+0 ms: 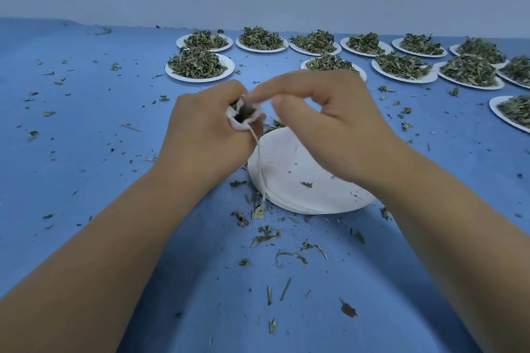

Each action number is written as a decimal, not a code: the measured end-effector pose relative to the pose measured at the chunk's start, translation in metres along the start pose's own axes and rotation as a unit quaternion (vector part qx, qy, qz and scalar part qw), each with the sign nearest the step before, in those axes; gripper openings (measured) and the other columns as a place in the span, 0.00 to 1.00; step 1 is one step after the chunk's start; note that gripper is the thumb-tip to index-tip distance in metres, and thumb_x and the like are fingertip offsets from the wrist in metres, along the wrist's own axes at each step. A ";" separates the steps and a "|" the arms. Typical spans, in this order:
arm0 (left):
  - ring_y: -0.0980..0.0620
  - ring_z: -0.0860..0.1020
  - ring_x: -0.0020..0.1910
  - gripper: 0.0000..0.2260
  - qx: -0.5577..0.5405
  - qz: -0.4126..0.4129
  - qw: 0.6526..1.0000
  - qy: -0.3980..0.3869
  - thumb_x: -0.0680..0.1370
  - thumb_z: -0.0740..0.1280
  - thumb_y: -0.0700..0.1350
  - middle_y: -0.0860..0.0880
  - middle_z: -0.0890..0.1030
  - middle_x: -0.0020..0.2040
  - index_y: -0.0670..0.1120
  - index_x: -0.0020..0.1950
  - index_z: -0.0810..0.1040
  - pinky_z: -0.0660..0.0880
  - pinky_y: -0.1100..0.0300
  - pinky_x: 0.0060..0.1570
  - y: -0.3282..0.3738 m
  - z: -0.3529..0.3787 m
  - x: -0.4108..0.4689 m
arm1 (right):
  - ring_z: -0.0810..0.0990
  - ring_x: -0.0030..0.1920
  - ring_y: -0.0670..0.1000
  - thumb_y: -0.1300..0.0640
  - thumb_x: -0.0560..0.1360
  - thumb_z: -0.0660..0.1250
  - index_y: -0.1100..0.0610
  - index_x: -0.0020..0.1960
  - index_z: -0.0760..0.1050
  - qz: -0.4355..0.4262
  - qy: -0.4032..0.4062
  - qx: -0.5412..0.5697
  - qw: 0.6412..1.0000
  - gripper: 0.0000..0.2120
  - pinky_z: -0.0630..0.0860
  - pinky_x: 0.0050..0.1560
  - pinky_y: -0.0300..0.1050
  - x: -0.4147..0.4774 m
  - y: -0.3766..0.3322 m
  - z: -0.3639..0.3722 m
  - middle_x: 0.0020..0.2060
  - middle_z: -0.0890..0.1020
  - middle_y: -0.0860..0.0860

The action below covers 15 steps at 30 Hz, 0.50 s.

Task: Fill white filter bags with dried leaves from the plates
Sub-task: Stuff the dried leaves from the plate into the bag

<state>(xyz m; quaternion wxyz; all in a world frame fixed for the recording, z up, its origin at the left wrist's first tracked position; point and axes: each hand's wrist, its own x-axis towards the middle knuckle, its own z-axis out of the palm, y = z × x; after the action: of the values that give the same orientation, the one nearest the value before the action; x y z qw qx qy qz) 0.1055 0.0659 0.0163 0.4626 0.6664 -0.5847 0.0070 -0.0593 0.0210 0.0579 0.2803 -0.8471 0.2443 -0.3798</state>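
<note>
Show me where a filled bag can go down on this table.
Best: the blue table left of the left hand, bordered by the leaf plate, with only scattered crumbs. Crowded: far and right side, packed with plates; nearby, the plate stack and spilled leaves.

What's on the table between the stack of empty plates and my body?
Head view: only loose dried leaves on the blue table, scattered below the stack of empty plates; no plates or bags.

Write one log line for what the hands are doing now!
left hand: holds bag | right hand: pinching at bag mouth | string: hanging | plate: nearly empty
</note>
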 end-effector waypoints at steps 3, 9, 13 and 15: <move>0.60 0.68 0.27 0.09 -0.078 -0.090 0.990 0.070 0.72 0.71 0.51 0.59 0.72 0.27 0.57 0.33 0.73 0.64 0.70 0.27 -0.002 -0.010 0.010 | 0.80 0.59 0.40 0.56 0.72 0.66 0.44 0.64 0.77 0.079 -0.053 0.027 0.995 0.21 0.77 0.61 0.45 0.013 0.002 0.004 0.60 0.81 0.40; 0.56 0.81 0.33 0.06 -0.254 -0.193 0.936 0.147 0.72 0.73 0.50 0.51 0.81 0.34 0.48 0.41 0.82 0.76 0.62 0.32 0.000 -0.053 0.033 | 0.75 0.67 0.43 0.53 0.71 0.79 0.48 0.78 0.56 0.082 -0.205 0.069 0.973 0.44 0.76 0.64 0.43 0.040 -0.025 0.059 0.69 0.74 0.43; 0.50 0.85 0.43 0.16 -0.277 -0.221 0.920 0.167 0.70 0.75 0.51 0.44 0.84 0.45 0.42 0.51 0.82 0.79 0.56 0.40 -0.015 -0.096 0.038 | 0.80 0.58 0.41 0.57 0.76 0.74 0.53 0.70 0.65 0.043 -0.145 0.135 0.979 0.27 0.78 0.56 0.39 0.067 -0.053 0.103 0.61 0.79 0.45; 0.50 0.85 0.46 0.19 -0.298 -0.219 0.913 0.174 0.67 0.76 0.50 0.48 0.85 0.47 0.46 0.55 0.81 0.82 0.54 0.45 -0.026 -0.119 0.033 | 0.82 0.56 0.45 0.56 0.76 0.73 0.53 0.69 0.65 0.054 -0.151 0.168 0.973 0.26 0.81 0.57 0.48 0.079 -0.063 0.126 0.58 0.81 0.46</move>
<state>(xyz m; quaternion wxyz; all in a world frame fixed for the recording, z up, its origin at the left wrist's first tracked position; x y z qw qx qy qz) 0.1999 0.1115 0.0864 0.7245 0.5967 -0.3092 -0.1530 0.0984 0.0535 0.0702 0.4727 -0.8208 0.1769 -0.2676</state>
